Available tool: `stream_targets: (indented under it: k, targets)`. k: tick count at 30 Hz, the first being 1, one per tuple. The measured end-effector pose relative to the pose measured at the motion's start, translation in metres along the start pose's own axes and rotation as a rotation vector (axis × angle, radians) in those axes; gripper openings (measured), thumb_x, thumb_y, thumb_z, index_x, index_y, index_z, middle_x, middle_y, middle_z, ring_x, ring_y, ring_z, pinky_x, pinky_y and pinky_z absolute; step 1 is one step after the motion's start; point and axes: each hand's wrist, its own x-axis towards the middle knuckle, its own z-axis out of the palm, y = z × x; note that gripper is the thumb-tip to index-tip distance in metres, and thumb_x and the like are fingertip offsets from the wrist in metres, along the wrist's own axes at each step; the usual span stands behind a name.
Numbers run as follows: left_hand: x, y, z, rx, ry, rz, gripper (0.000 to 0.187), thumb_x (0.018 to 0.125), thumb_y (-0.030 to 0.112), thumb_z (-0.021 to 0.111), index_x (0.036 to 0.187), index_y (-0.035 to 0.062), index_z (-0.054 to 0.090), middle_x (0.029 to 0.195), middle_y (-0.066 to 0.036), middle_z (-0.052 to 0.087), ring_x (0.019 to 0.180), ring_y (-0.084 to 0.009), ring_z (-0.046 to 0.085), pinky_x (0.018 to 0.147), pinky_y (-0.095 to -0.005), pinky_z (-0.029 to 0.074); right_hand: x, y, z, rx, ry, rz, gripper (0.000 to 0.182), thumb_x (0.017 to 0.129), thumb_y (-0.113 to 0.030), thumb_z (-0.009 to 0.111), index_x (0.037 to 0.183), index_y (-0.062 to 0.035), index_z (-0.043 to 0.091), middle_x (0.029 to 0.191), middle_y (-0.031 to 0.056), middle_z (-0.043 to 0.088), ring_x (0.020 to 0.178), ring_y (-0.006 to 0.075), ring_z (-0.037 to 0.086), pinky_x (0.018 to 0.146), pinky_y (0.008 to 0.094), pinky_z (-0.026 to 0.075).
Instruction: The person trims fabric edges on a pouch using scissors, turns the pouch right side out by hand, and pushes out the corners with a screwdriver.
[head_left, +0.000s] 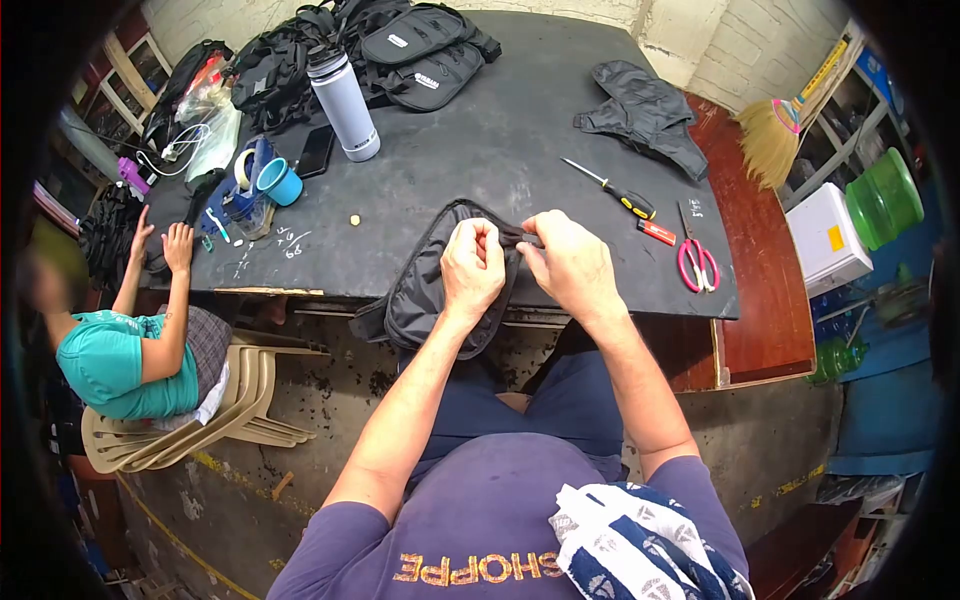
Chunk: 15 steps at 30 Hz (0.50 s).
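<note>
A black bag [425,285] with a piped edge lies over the table's front edge, in front of my body. My left hand [473,268] is closed at the bag's upper part, fingertips pinched together; what is between them is too small to name. Just to its right, my right hand [570,262] pinches the dark edge of the bag at its upper right corner, thumb and forefinger together. The two hands are a short gap apart.
On the black table [490,150] are a screwdriver [628,198], red-handled scissors [697,262], a red lighter [656,232], a black fabric piece [645,115], a bottle [345,108], a blue cup [280,182] and several black bags [425,60]. A co-worker [130,355] sits at the left.
</note>
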Motion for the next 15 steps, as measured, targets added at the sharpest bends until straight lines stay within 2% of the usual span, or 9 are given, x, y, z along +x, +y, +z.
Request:
stream_targets:
  k: [4, 8, 13, 15]
  targets:
    - [0.0, -0.002, -0.001, -0.008, -0.015, 0.009, 0.007, 0.1, 0.007, 0.067, 0.097, 0.0007, 0.064, 0.082, -0.002, 0.06, 0.062, -0.0079, 0.052, 0.056, -0.0255, 0.043, 0.005, 0.001, 0.01, -0.075, 0.033, -0.053, 0.018, 0.088, -0.017, 0.077, 0.1, -0.0084, 0.066, 0.089, 0.0098, 0.067, 0.086, 0.0298, 0.07, 0.072, 0.0415, 0.058]
    - [0.0, 0.0, -0.002, -0.009, -0.024, 0.0, 0.007, 0.1, 0.006, 0.066, 0.097, 0.0006, 0.063, 0.083, -0.002, 0.059, 0.063, -0.0078, 0.051, 0.057, -0.0255, 0.043, 0.012, 0.001, 0.009, -0.125, 0.001, -0.104, 0.016, 0.088, -0.016, 0.076, 0.096, -0.0089, 0.064, 0.086, 0.0088, 0.066, 0.082, 0.0294, 0.069, 0.071, 0.0414, 0.057]
    - [0.0, -0.003, -0.001, 0.003, -0.021, 0.018, 0.007, 0.101, 0.006, 0.065, 0.099, 0.0005, 0.063, 0.083, -0.002, 0.059, 0.063, -0.0077, 0.051, 0.057, -0.025, 0.043, 0.011, 0.007, 0.014, -0.149, -0.032, -0.128, 0.015, 0.087, -0.016, 0.075, 0.095, -0.0094, 0.063, 0.084, 0.0084, 0.065, 0.082, 0.0292, 0.069, 0.069, 0.042, 0.057]
    - [-0.001, -0.001, -0.003, -0.018, -0.013, 0.007, 0.007, 0.101, 0.007, 0.065, 0.1, 0.0005, 0.063, 0.083, -0.002, 0.06, 0.063, -0.0079, 0.052, 0.058, -0.0254, 0.044, 0.011, 0.01, 0.014, -0.122, -0.012, -0.122, 0.017, 0.089, -0.018, 0.076, 0.098, -0.0082, 0.065, 0.088, 0.0103, 0.068, 0.081, 0.0297, 0.07, 0.069, 0.0421, 0.057]
